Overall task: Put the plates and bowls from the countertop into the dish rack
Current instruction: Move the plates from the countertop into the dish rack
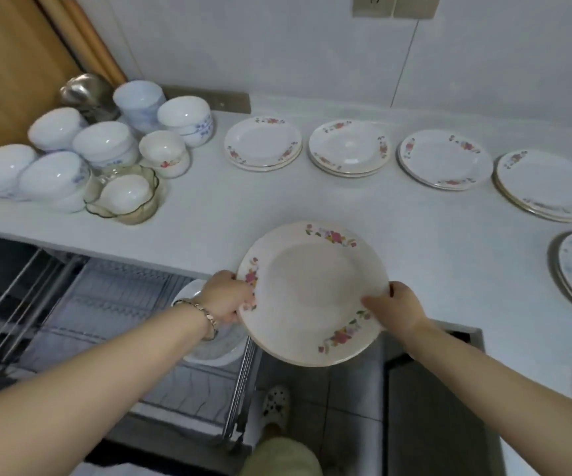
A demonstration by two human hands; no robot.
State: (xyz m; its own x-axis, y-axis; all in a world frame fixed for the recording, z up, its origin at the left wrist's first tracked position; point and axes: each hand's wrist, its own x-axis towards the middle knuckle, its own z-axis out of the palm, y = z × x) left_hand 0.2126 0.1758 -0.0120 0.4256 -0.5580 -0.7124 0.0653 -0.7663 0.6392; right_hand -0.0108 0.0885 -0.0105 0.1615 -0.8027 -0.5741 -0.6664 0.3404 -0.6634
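Both hands grip a small stack of floral plates (312, 293) at lower centre; left hand (228, 295) fingers clamped on its left rim, right hand (394, 305) on the right rim; dish rack (106, 310) sits lower left, countertop (346, 207) behind.

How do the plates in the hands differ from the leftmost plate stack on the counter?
The held plates are lifted, partly past the counter edge; the leftmost stack lies flat on the countertop. The left hand and right hand grip the held plates; nothing touches the leftmost stack. Both are white with pink rim flowers.
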